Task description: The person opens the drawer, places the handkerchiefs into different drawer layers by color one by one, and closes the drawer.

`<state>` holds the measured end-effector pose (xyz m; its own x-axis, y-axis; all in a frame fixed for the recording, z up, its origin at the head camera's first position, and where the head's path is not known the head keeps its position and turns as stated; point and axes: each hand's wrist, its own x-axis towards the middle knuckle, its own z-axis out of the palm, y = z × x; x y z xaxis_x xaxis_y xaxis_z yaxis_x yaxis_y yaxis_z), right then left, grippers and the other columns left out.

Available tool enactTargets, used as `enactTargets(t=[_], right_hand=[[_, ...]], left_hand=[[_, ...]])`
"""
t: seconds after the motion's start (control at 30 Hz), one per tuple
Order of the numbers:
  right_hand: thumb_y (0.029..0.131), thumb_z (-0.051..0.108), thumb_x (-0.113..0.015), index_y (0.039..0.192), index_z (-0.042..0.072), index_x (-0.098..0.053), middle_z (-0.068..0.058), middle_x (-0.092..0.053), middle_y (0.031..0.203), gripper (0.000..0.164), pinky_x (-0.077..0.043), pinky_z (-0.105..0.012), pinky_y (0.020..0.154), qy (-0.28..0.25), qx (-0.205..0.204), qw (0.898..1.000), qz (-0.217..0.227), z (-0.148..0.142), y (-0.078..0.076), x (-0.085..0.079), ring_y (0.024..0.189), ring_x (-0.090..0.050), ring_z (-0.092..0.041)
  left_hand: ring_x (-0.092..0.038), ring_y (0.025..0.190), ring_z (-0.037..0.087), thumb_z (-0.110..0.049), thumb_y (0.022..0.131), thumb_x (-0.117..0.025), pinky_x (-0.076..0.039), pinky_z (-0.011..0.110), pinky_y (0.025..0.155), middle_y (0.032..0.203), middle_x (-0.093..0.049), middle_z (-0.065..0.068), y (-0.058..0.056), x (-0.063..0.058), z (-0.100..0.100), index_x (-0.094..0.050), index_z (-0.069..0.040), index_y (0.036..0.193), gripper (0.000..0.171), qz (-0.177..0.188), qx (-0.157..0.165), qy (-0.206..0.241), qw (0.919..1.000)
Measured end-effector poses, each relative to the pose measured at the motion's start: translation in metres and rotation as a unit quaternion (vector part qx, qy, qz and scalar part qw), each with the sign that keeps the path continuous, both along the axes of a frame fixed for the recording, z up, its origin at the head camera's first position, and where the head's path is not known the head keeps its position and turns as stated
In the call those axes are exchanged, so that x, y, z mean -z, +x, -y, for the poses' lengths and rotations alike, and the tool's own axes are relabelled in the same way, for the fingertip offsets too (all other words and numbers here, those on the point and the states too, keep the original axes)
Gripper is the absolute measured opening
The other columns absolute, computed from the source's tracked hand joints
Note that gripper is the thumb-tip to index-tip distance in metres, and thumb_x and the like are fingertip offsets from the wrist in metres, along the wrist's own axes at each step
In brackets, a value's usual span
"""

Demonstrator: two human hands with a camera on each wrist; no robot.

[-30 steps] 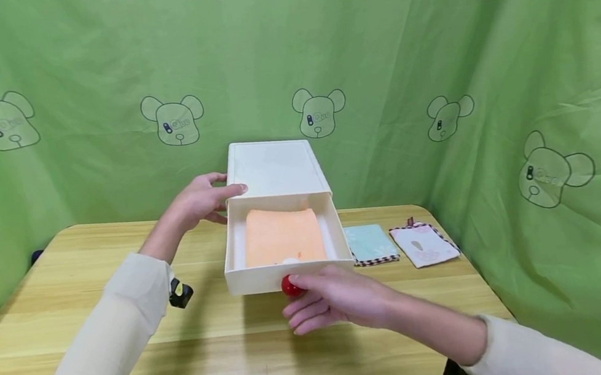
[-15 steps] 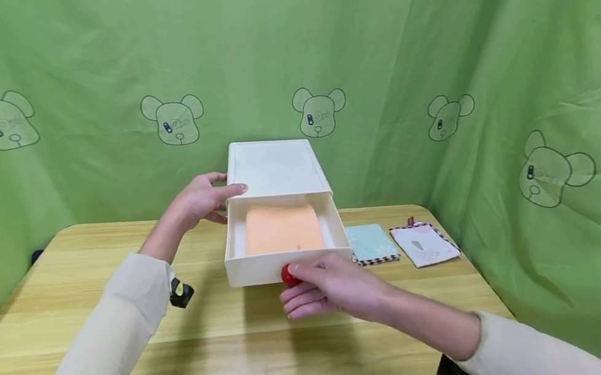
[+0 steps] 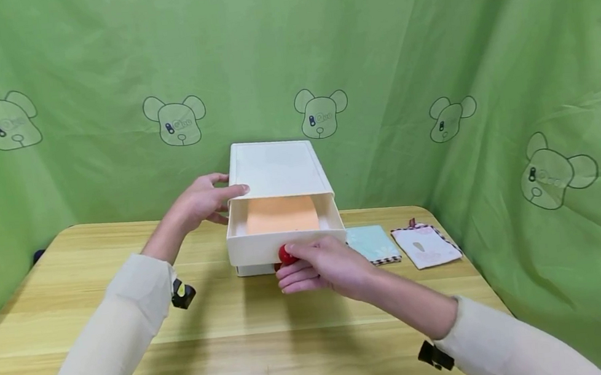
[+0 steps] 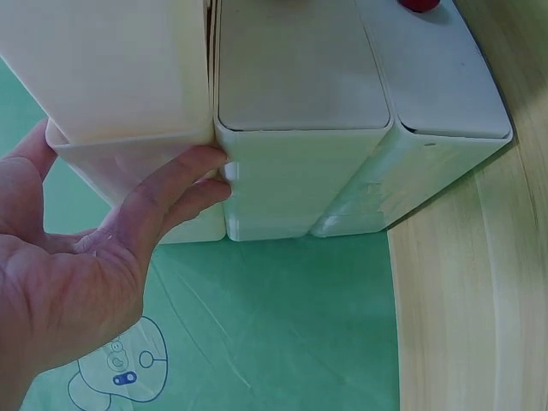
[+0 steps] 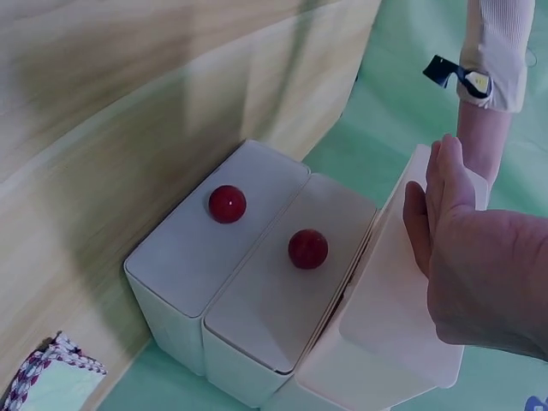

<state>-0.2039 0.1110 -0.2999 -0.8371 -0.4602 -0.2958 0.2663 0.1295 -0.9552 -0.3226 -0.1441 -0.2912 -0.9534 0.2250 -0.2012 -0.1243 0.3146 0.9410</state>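
A white drawer cabinet (image 3: 278,166) stands at the back of the table, its top drawer (image 3: 257,249) partly out. Inside that drawer lies a peach-orange folded cloth (image 3: 281,214), its rear covered by the cabinet top. My right hand (image 3: 323,266) pinches the drawer's red knob (image 3: 286,254), thumb on it, other fingers extended below; in the right wrist view the hand hides this knob. My left hand (image 3: 202,200) rests at the cabinet's left top edge, thumb on top. In the left wrist view, its fingers (image 4: 163,193) lie along the side wall.
Two lower drawers, one with a red knob (image 5: 308,249) and one with another red knob (image 5: 227,205), are closed. A light-blue cloth (image 3: 372,243) and a white-pink cloth (image 3: 426,246) with checked edging lie right of the cabinet. Green curtains (image 3: 240,46) surround the wooden table (image 3: 214,358).
The top drawer has slid back into the cabinet, carried by my right hand at the knob. Less of the orange cloth shows, and a lower drawer front appears. My left hand keeps its place.
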Motion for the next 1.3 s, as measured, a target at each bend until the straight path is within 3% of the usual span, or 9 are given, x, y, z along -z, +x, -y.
enactTargets(t=[0.27,0.5,0.63,0.93,1.3], right_hand=[[0.108,0.020,-0.049,0.127,-0.010,-0.055,-0.019,-0.074,0.100,0.036,-0.064,-0.038,0.089,0.005,0.017,1.000,0.000,0.003,-0.018,0.000,0.085,-0.076,-0.022],[0.107,0.022,-0.051,0.125,-0.007,-0.057,-0.018,-0.075,0.098,0.034,-0.065,-0.037,0.086,0.006,0.039,0.999,-0.009,0.005,-0.039,0.001,0.085,-0.077,-0.023],[0.107,0.022,-0.051,0.124,-0.006,-0.056,-0.025,-0.073,0.108,0.033,-0.065,-0.036,0.086,0.007,0.039,0.999,-0.016,0.006,-0.049,0.003,0.084,-0.077,-0.022],[0.107,0.021,-0.051,0.124,-0.006,-0.055,-0.035,-0.062,0.129,0.032,-0.063,-0.037,0.090,0.006,0.035,0.999,-0.015,0.007,-0.061,0.004,0.085,-0.077,-0.020],[0.107,0.021,-0.052,0.122,-0.006,-0.055,-0.036,-0.061,0.130,0.031,-0.064,-0.035,0.088,-0.007,0.041,0.999,-0.012,0.008,-0.071,0.007,0.085,-0.077,-0.021]], left_hand=[[-0.059,0.126,0.045,-0.036,0.097,-0.069,-0.064,0.043,0.090,0.144,-0.053,0.026,0.001,0.000,0.000,-0.015,-0.004,0.161,0.090,0.000,0.005,0.000,1.0000],[-0.053,0.132,0.046,-0.037,0.096,-0.070,-0.064,0.043,0.091,0.150,-0.047,0.026,0.000,0.001,0.000,-0.016,-0.005,0.162,0.091,-0.001,0.003,-0.009,1.0000],[-0.053,0.132,0.047,-0.036,0.096,-0.070,-0.064,0.043,0.091,0.151,-0.046,0.026,0.000,0.001,0.000,-0.016,-0.005,0.162,0.090,0.000,0.003,-0.003,1.0000],[-0.056,0.130,0.046,-0.035,0.097,-0.069,-0.064,0.042,0.089,0.148,-0.049,0.027,0.000,0.000,0.001,-0.015,-0.004,0.162,0.090,-0.003,0.006,0.001,1.0000],[-0.058,0.127,0.047,-0.034,0.097,-0.069,-0.064,0.043,0.089,0.143,-0.053,0.028,0.000,0.000,0.001,-0.014,-0.004,0.162,0.090,0.002,0.008,0.003,1.0000]])
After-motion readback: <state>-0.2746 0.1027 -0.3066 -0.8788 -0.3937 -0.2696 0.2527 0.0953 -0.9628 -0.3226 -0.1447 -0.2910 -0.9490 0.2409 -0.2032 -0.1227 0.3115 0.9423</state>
